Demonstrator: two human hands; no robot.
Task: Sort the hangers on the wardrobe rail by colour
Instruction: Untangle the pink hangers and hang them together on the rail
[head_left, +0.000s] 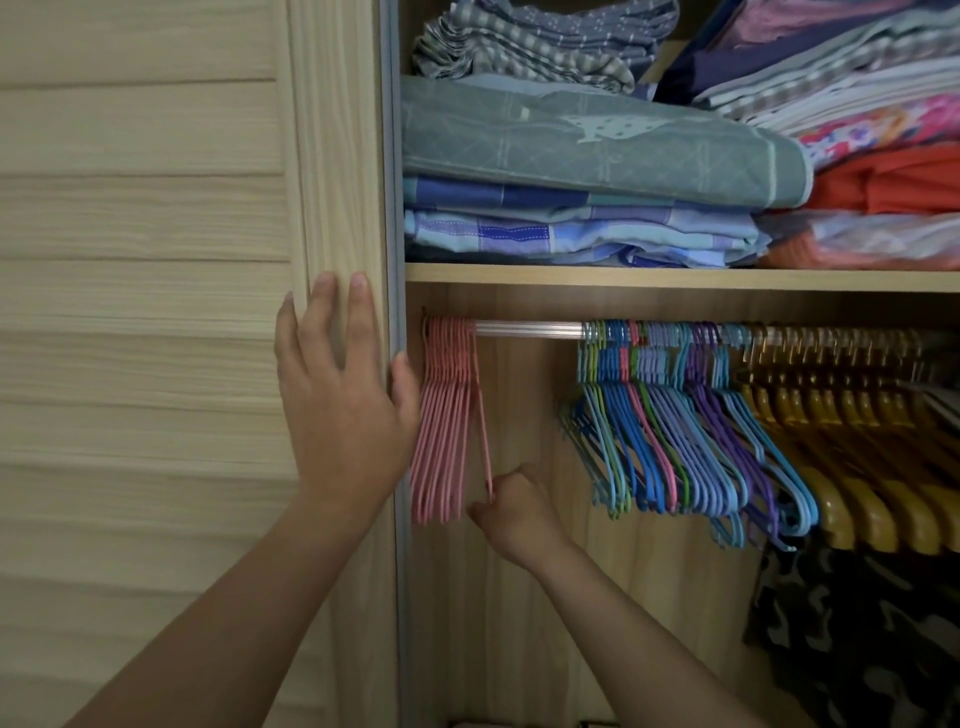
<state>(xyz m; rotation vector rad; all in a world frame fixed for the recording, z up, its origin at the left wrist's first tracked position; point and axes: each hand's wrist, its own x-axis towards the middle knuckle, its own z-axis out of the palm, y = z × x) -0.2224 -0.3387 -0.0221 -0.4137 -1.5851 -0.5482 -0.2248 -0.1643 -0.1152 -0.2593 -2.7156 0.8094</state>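
Note:
A silver wardrobe rail (524, 329) runs under the shelf. At its left end hang several pink hangers (441, 415) bunched together. My right hand (514, 512) pinches the lower end of the rightmost pink hanger (482, 410), which hangs slightly apart from the bunch. To the right, past a bare stretch of rail, a mixed group of blue, green, purple and pink hangers (670, 421) crowds together. Yellow wooden hangers (852, 457) follow further right. My left hand (343, 400) rests flat on the wardrobe door frame, thumb at its edge.
A wooden shelf (675, 278) above the rail carries stacks of folded bedding and clothes (597, 171). The louvred wardrobe door (145, 312) fills the left side. A camouflage-patterned garment (857, 634) hangs at the lower right.

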